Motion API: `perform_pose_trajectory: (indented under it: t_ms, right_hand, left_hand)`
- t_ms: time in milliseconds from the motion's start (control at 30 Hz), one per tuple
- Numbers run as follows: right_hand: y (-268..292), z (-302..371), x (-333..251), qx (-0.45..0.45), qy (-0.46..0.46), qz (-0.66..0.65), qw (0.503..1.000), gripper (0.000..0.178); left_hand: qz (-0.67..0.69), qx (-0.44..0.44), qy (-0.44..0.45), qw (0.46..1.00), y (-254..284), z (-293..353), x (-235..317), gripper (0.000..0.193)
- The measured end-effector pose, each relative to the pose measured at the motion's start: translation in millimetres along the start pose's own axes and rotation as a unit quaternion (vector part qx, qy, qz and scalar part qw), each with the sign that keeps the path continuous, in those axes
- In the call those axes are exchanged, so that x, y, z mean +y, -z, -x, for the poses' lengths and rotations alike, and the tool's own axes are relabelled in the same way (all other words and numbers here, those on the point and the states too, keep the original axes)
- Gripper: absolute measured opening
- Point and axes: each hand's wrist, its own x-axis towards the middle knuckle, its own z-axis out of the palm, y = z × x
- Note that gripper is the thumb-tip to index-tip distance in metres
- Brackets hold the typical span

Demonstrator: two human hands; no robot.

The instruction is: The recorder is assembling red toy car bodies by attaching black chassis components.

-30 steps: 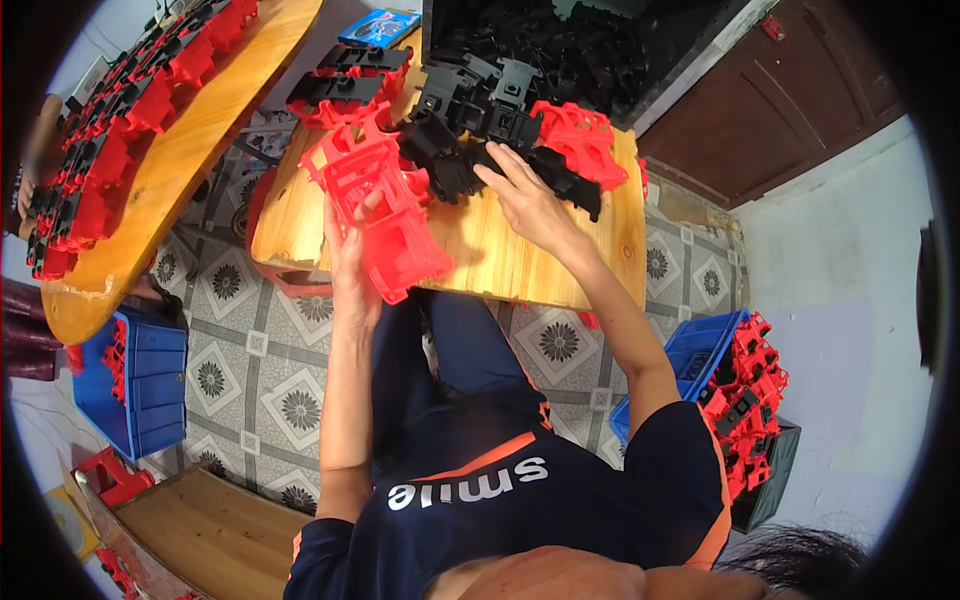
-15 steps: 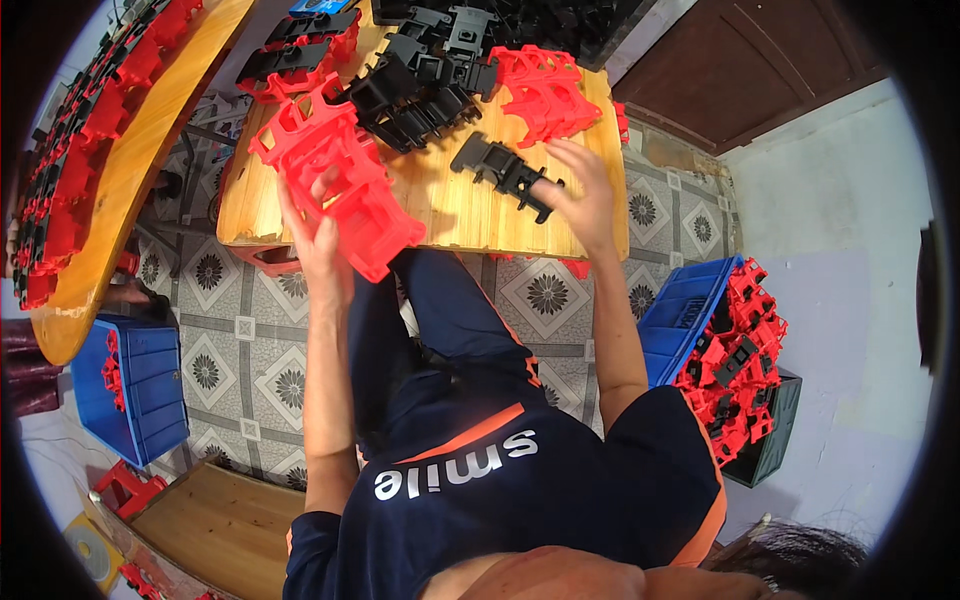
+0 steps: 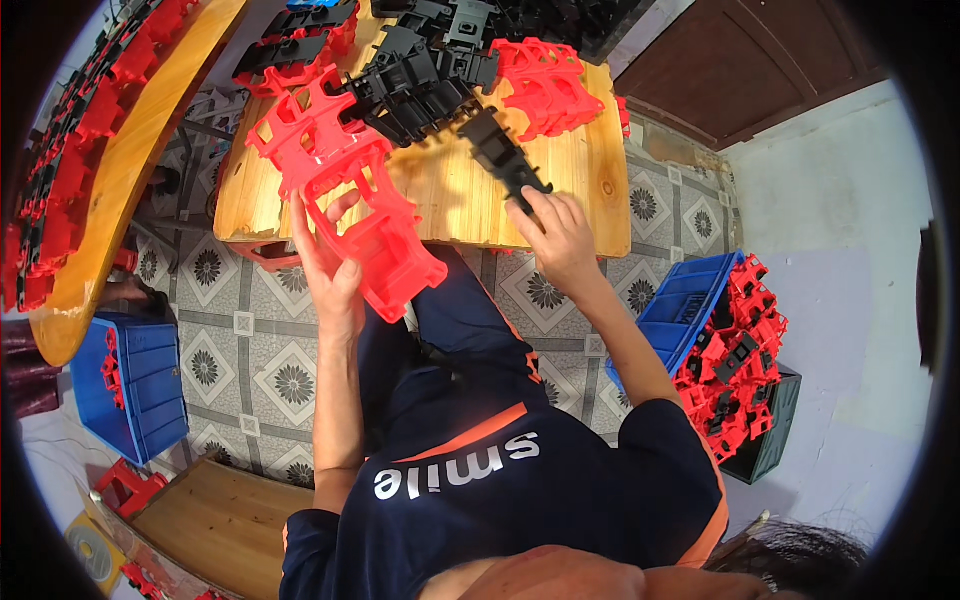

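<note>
Since half a second ago, the right hand (image 3: 556, 232) has lifted the black plastic part (image 3: 503, 153) off the wooden table (image 3: 590, 190); its fingers grasp the near end, long axis slanting away up-left. Left hand (image 3: 330, 262), fingers clenched, holds the red plastic frame (image 3: 345, 185) at the table's near edge.

The left hand (image 3: 335, 265) has its grip closed around a large red plastic frame (image 3: 360, 215), which reaches from the grip out over the wooden bench (image 3: 590, 190). The right hand (image 3: 555, 235) pinches the near end of a black plastic part (image 3: 500, 155), which juts away from that grip. Beyond both grips lie a heap of black parts (image 3: 420, 80) and a red piece (image 3: 545, 85). Right of the right grip, a blue crate (image 3: 685, 305) stands on the tiled floor (image 3: 240, 345).
</note>
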Motion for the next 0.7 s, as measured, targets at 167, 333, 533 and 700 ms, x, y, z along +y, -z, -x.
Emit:
perform_pose_trajectory:
  t_ms: [167,333,533,700]
  right_hand:
    - [15,-23,18,0.069,-0.071,-0.147,0.984,0.027]
    - [-7,-80,46,-0.121,-0.037,-0.279,0.952,0.030]
    - [-23,-52,65,-0.161,-0.048,-0.328,0.930,0.039]
    - [-21,-23,35,-0.028,-0.048,-0.269,0.962,0.037]
  left_hand:
    - [0.041,0.005,0.033,0.999,-2,10,8,0.105]
    - [0.079,0.023,0.058,0.995,-3,16,11,0.098]
    - [0.137,0.062,0.083,0.985,9,24,23,0.085]
    - [0.160,0.085,0.099,0.978,15,21,12,0.087]
